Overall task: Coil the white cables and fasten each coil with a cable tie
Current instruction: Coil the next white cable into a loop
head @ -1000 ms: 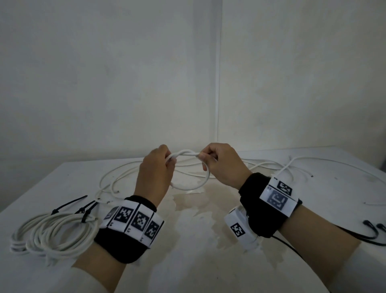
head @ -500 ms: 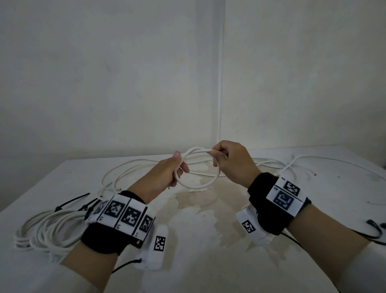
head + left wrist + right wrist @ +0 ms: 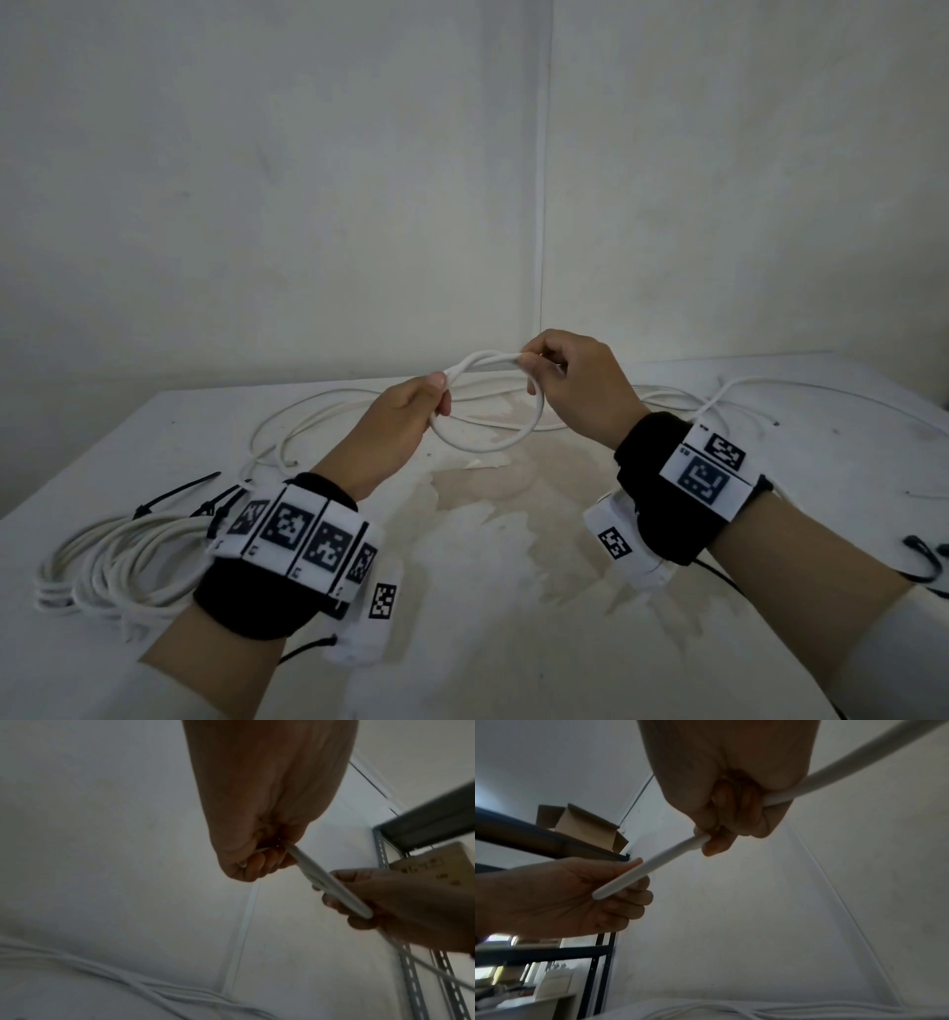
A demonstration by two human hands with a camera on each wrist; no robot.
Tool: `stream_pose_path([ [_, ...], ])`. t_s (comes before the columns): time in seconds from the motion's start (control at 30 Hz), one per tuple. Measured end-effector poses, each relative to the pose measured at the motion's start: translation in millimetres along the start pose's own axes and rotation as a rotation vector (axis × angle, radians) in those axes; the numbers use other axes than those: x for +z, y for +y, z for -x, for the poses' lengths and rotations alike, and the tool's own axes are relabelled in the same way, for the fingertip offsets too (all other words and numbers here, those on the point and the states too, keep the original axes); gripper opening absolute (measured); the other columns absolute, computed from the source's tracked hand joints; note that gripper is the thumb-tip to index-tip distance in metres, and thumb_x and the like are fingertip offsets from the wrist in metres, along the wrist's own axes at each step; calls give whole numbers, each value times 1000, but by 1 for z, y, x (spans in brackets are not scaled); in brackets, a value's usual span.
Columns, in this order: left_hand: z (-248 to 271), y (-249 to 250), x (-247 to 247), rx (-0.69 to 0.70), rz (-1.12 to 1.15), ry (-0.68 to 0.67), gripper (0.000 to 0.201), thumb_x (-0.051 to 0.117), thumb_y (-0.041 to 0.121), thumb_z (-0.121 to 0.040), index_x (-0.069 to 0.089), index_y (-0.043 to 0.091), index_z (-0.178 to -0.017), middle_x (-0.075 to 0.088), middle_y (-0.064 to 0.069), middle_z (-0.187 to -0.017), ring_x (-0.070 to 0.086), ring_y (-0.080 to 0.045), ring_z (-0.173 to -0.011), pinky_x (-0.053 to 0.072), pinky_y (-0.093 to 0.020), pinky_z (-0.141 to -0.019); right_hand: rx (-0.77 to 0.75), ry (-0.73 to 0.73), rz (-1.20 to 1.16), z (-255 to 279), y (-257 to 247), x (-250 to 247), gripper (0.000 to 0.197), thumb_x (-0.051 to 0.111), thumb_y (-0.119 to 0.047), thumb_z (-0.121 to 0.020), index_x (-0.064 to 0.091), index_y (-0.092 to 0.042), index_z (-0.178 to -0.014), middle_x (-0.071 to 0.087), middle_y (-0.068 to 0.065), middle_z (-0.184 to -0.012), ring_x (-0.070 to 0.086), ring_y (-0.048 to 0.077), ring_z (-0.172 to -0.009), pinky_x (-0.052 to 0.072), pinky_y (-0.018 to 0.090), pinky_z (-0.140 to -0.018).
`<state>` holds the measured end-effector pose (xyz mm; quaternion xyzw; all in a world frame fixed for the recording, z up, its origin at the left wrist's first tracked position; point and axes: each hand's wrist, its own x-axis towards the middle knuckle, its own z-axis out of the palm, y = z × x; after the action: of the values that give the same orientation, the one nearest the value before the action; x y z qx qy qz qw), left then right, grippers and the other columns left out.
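Above the white table [image 3: 513, 591] both hands hold one small loop of white cable [image 3: 488, 444]. My left hand [image 3: 411, 411] grips the loop's left side, fingers curled round it [image 3: 257, 862]. My right hand [image 3: 565, 380] pinches the top where the strands cross [image 3: 706, 837]. The rest of this cable [image 3: 328, 411] trails loose over the back of the table. A finished white coil [image 3: 113, 570] lies at the left front, with black cable ties [image 3: 174, 496] beside it.
More loose white cable [image 3: 760, 395] runs across the right back of the table. A black cord [image 3: 924, 560] lies at the right edge. Walls meet in a corner behind the table. Metal shelving [image 3: 598, 963] with a cardboard box [image 3: 582, 825] stands off to the side.
The left hand has rolled over, palm now turned inward, and dropped a little. The right hand has risen slightly. The small loop between them has widened and hangs lower.
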<state>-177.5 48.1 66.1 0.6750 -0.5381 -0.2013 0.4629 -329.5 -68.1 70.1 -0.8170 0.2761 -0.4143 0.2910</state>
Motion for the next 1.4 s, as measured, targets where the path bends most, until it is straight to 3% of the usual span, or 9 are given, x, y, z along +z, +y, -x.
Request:
stream_pose_path([
  [0.17,3,-6,0,10,-17,21,40,32,34,-99,48,17,-67,34,1,-64,32,-14,-61,29,-28,-67,-56,-5,62,-3,3,1,13,55,-13,-90,63,-8,-81,55,-2,-64,47,14,-59,36,14,-57],
  [0.3,5,-9,-1,24,-56,47,39,33,34,-99,48,18,-66,36,1,-64,34,-14,-62,29,-29,-67,-102,15,78,-5,5,3,13,55,-11,-90,64,-7,-81,62,8,-67,55,27,-64,43,31,-64],
  [0.47,6,-12,-4,16,-42,76,39,40,36,-96,50,17,-64,36,-4,-63,33,-16,-59,28,-25,-57,-54,-32,3,-8,7,4,15,53,-8,-91,60,-12,-78,60,-12,-62,49,6,-56,36,11,-56],
  [0.67,5,-18,-7,10,26,192,44,53,43,-88,49,16,-54,27,10,-41,25,-6,-38,22,-13,-40,-18,-96,-51,-7,5,4,13,50,-7,-92,57,-10,-82,63,-9,-65,42,0,-45,33,10,-50],
  [0.87,-1,-23,-8,-17,-52,68,41,35,41,-97,61,21,-72,45,5,-62,44,-3,-53,33,-18,-57,12,-163,-14,-3,8,2,11,48,-9,-94,55,-10,-84,66,1,-74,44,-1,-43,32,9,-46],
  [0.97,-1,-20,-4,-48,97,-39,36,31,28,-100,62,18,-83,50,3,-67,54,3,-55,42,-19,-67,9,-169,2,-1,12,3,11,49,-10,-93,54,-12,-84,66,1,-75,46,-3,-45,33,8,-48],
  [1.13,0,-15,3,-99,261,-102,39,30,28,-101,52,14,-71,43,4,-61,42,-7,-56,32,-19,-56,19,-152,-12,-3,13,2,14,50,-10,-93,53,-14,-80,66,-3,-70,45,-2,-45,33,8,-48],
  [1.27,-3,-14,3,-97,384,33,39,32,26,-100,43,15,-65,39,12,-49,38,-5,-48,29,-18,-49,-8,-95,59,-7,17,-1,17,53,-24,-92,53,-22,-76,59,-8,-60,48,0,-51,36,12,-55],
  [1.4,-12,-18,-13,-159,574,232,39,32,23,-101,40,15,-63,39,12,-40,35,-3,-40,27,-19,-48,-61,-132,256,-5,31,0,23,42,-26,-97,61,-13,-101,46,-10,-60,46,20,-61,39,35,-63],
])
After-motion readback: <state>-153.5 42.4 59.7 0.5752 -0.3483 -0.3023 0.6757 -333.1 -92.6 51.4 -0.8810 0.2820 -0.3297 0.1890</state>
